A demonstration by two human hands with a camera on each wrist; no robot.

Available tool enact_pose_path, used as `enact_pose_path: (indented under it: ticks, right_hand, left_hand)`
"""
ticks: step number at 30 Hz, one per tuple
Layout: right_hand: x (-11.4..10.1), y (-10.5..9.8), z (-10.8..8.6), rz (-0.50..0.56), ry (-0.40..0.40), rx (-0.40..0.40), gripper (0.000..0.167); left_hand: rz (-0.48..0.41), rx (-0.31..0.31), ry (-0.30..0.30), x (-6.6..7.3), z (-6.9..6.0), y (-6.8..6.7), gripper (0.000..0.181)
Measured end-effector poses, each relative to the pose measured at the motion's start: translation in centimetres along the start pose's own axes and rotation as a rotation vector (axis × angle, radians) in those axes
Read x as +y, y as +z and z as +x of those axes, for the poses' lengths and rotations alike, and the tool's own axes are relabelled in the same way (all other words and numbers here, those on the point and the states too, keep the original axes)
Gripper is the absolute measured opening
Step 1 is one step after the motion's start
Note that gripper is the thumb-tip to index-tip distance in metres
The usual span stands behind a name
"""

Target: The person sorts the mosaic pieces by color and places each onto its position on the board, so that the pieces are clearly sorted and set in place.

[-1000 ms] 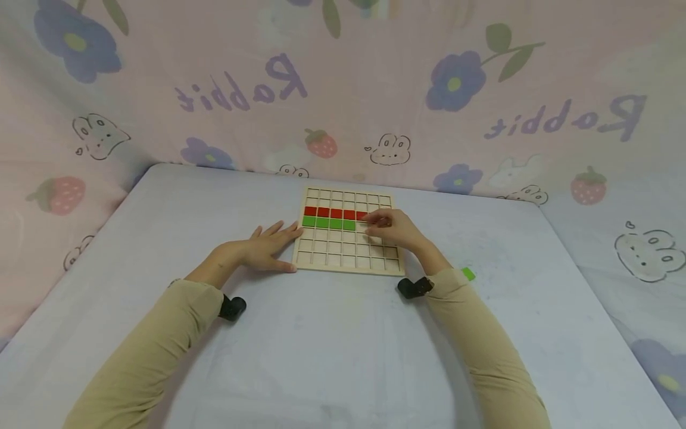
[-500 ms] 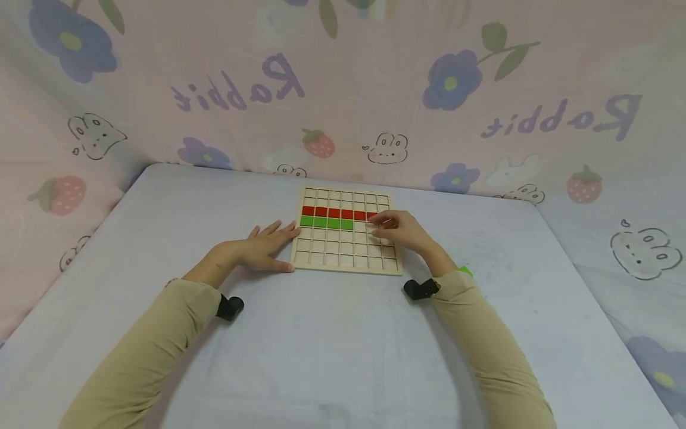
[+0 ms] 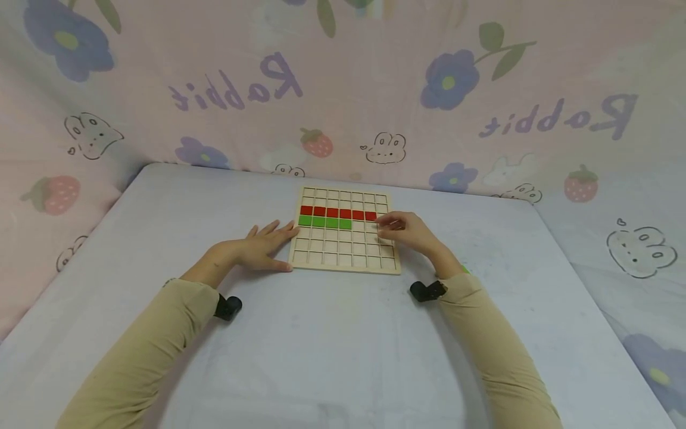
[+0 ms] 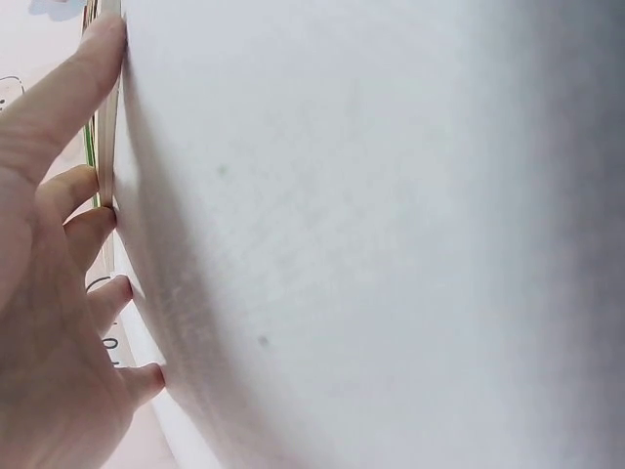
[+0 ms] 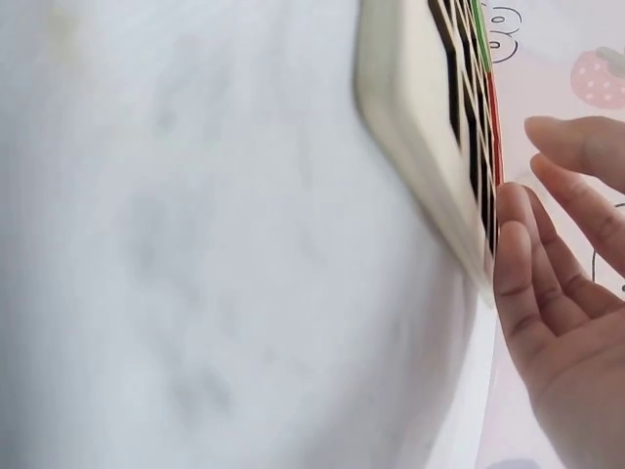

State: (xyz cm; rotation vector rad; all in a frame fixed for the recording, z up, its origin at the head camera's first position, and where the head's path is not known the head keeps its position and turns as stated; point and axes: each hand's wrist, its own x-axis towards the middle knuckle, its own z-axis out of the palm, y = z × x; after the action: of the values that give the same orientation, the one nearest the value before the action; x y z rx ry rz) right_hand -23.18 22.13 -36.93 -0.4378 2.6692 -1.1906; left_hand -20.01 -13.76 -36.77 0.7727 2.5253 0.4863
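A wooden grid board (image 3: 337, 260) lies on the table. One of its rows carries several red tiles (image 3: 332, 213), and the row just nearer carries several green tiles (image 3: 324, 223) at its left. With fingers spread, my left hand (image 3: 262, 249) rests on the table, its fingertips and thumb touching the board's left edge. My right hand (image 3: 411, 231) is over the board's right side, fingers loosely bent just right of the last red tile. In the right wrist view, thumb and fingers (image 5: 576, 210) are apart, with nothing visible between them.
A loose green tile (image 3: 465, 269) lies on the white table (image 3: 343, 345), mostly hidden behind my right forearm. Behind the table hangs a pink patterned cloth (image 3: 343, 89). Each wrist carries a black camera; the right one (image 3: 427, 291) is just off the board's near right corner.
My right hand has moved right along the red row, uncovering its last red tile. My right forearm now covers most of the loose green tile. The left hand stays at the board's edge.
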Motion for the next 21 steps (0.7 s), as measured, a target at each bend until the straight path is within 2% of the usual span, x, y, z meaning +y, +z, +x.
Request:
enact_pose_path:
  ticks: [12, 21]
  right_hand:
    - [0.6, -0.7, -0.8, -0.010, 0.024, 0.001, 0.038]
    - [1.3, -1.3, -1.5, -0.011, 0.013, 0.013, 0.037]
  left_hand:
    - [-0.010, 0.002, 0.001, 0.1, -0.3, -0.1, 0.088]
    - [-0.022, 0.000, 0.004, 0.2, -0.3, -0.1, 0.087]
